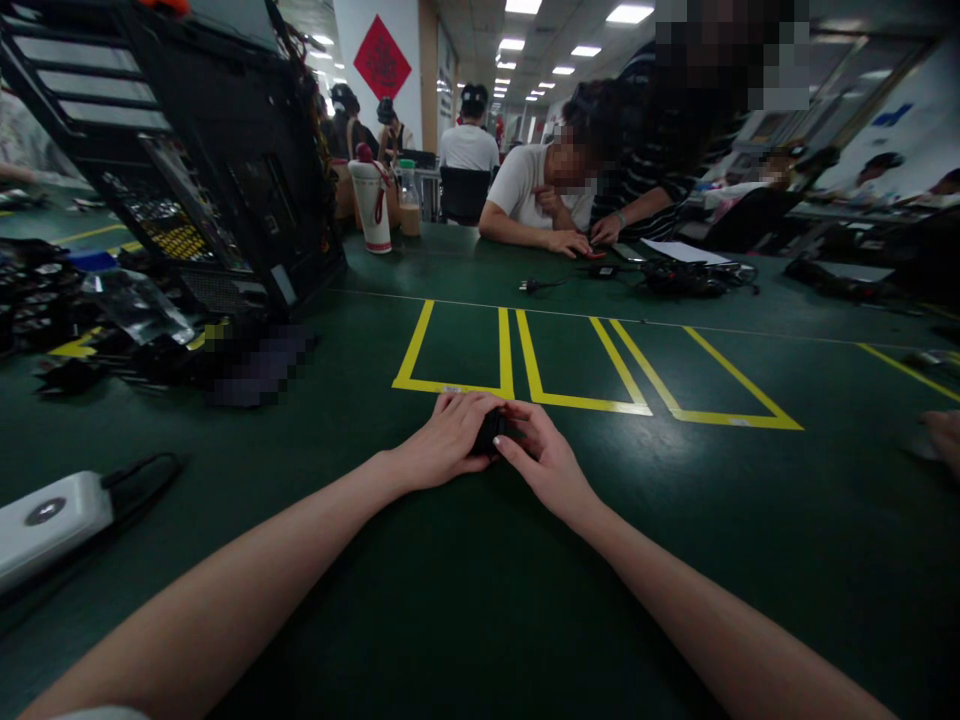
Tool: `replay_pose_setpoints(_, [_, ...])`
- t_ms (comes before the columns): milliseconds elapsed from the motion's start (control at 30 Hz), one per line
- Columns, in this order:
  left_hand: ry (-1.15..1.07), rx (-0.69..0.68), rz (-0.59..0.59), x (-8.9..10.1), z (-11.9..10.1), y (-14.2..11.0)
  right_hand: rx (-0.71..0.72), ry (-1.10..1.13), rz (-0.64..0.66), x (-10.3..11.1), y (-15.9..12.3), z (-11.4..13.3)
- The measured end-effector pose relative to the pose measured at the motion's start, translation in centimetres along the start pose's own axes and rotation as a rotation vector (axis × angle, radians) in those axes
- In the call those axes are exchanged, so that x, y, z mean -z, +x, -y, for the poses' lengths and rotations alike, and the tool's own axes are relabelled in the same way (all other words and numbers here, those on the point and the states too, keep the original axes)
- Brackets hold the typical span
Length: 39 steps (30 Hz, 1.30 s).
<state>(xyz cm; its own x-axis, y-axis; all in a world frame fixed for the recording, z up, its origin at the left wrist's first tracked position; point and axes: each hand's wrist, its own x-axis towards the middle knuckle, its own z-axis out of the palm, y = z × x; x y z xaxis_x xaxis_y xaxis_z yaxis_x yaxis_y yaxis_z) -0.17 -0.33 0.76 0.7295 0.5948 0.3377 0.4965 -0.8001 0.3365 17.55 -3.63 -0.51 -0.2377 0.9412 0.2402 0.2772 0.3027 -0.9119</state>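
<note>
A small black object (490, 430) sits between my two hands on the dark green table (480, 600); most of it is covered, so its kind cannot be made out. My left hand (448, 437) curls over its left side and top. From the right, the fingers and thumb of my right hand (541, 455) close on its other side. Both hands are just in front of a yellow taped outline (454, 387) on the table.
Two more yellow outlines (589, 403) (739, 418) lie to the right. A black computer case (247, 190) stands at the left beside black parts (45, 290). A white power strip (52, 525) is near left. Across the table, two people lean over a cable (667, 275).
</note>
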Motion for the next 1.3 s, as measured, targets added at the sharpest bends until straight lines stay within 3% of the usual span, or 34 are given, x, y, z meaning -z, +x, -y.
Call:
replay_pose_setpoints(167, [-0.004, 0.001, 0.005, 0.0, 0.0, -0.1, -0.003, 0.019, 0.046, 0.1, -0.1, 0.1])
replay_pose_setpoints(367, [-0.004, -0.006, -0.009, -0.1, 0.1, 0.0, 0.051, 0.043, -0.003, 0.0, -0.1, -0.1])
replay_pose_setpoints(600, [-0.007, 0.015, 0.004, 0.1, -0.1, -0.1, -0.021, 0.017, 0.012, 0.1, 0.0, 0.0])
replay_pose_setpoints(900, [-0.010, 0.061, -0.012, 0.3, -0.8, -1.3, -0.013, 0.158, 0.149, -0.2, -0.3, 0.1])
replay_pose_setpoints(1100, [-0.010, 0.045, -0.032, 0.0, -0.5, -1.6, 0.026, 0.153, 0.154, -0.2, -0.4, 0.2])
replay_pose_setpoints(1300, [-0.024, 0.026, 0.019, 1.1, -0.8, -1.5, 0.014, 0.107, 0.087, -0.1, -0.2, 0.5])
